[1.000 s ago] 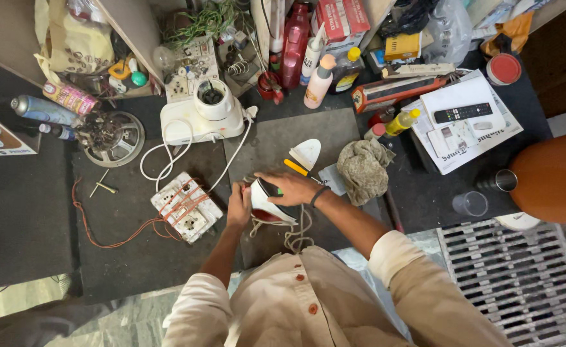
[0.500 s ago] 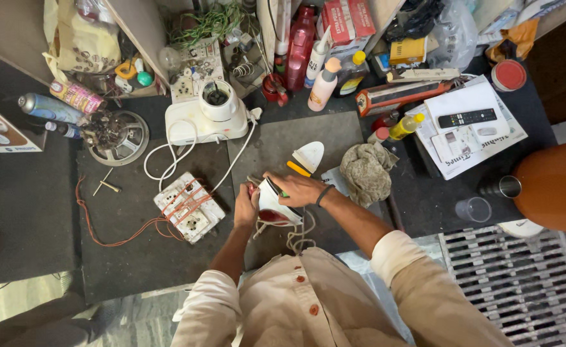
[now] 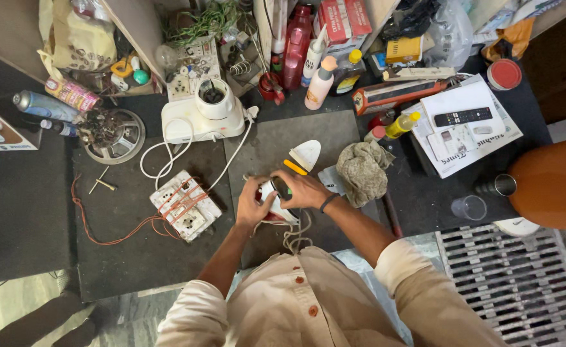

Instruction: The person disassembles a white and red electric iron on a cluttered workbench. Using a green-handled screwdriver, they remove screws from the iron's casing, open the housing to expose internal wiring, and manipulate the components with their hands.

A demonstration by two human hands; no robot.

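Fingers of the right hand (image 3: 301, 190) curl over the top of a small white and red appliance body (image 3: 276, 207), which looks like an electric iron with its shell opened, though the hands cover much of it. The left hand (image 3: 252, 204) closes on its near-left side, thumb toward the middle, so both hands grip the one thing between them, touching it from opposite sides. The appliance body sits low on the grey mat (image 3: 276, 138), directly in front of the person's chest, and its long axis seems to run from the left hand up and right toward the right hand; the exact tilt cannot be told. A twisted pale cord (image 3: 294, 236) trails from beneath it toward the cream shirt.

Just beyond the right hand's knuckles lies a white pointed cover with an orange strip (image 3: 304, 156), apart from the hands and nearer the right one. A crumpled grey-brown rag (image 3: 362, 171) rests just beside the right wrist, which wears a dark band. To the left of the left hand, near but not touching, sits a white switch board bound with red wire (image 3: 185, 204). Farther up the mat stands a white mixer base (image 3: 203, 117), its white cable looping down. A remote control (image 3: 463, 116) lies on papers, well apart at right.
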